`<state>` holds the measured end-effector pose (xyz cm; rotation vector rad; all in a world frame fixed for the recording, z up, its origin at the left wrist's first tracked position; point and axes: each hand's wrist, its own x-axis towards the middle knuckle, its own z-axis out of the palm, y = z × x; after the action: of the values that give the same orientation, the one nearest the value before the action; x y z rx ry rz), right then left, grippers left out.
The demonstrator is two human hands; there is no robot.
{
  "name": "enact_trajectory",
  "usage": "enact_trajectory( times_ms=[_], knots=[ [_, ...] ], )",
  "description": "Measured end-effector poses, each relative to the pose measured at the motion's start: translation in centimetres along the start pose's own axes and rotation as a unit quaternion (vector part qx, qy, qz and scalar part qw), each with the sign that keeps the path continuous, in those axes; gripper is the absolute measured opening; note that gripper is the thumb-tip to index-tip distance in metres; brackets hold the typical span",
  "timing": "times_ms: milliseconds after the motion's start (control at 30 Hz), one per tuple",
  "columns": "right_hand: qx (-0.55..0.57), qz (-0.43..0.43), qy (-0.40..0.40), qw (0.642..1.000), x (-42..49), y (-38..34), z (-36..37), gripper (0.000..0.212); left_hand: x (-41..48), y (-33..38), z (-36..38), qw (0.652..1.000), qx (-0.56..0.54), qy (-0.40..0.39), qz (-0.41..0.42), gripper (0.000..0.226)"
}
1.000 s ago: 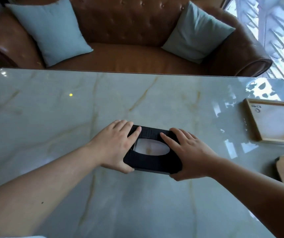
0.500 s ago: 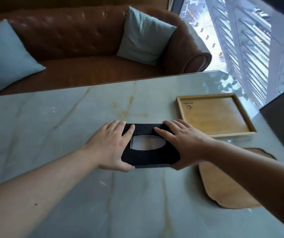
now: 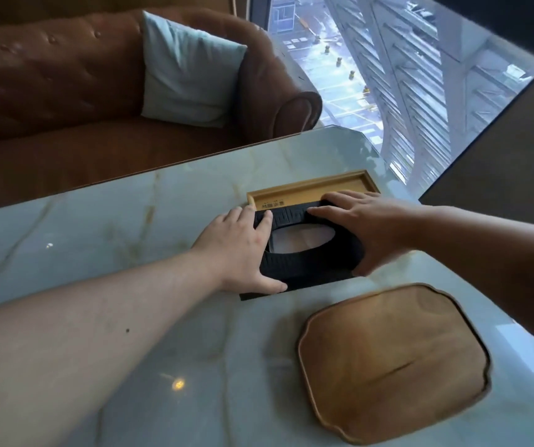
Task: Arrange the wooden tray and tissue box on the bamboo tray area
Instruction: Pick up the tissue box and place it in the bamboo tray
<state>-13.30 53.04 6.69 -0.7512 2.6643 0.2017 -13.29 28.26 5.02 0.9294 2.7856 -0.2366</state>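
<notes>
Since the earlier frame, the black tissue box point(image 3: 307, 256) has travelled right across the counter point(image 3: 97, 240) and now overlaps the near part of the bamboo tray point(image 3: 314, 188). The 2 hands clamp it from opposite ends: left hand point(image 3: 239, 250) on its left side, right hand point(image 3: 365, 227) on its right. The rounded wooden tray point(image 3: 394, 359) lies nearer, apart from the box.

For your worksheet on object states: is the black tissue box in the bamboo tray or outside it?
Partly in: the tissue box overlaps the bamboo tray; its near corner overhangs the table.
</notes>
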Motion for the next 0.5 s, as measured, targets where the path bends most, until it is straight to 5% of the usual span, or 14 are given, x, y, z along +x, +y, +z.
enact_trajectory(
  times_ms=[500],
  knots=[
    [-0.026,0.016,-0.034,0.999,3.3,6.8,0.4,0.132,7.9,2.5,0.3,0.998,-0.035,-0.006,-0.049,0.125]
  ],
)
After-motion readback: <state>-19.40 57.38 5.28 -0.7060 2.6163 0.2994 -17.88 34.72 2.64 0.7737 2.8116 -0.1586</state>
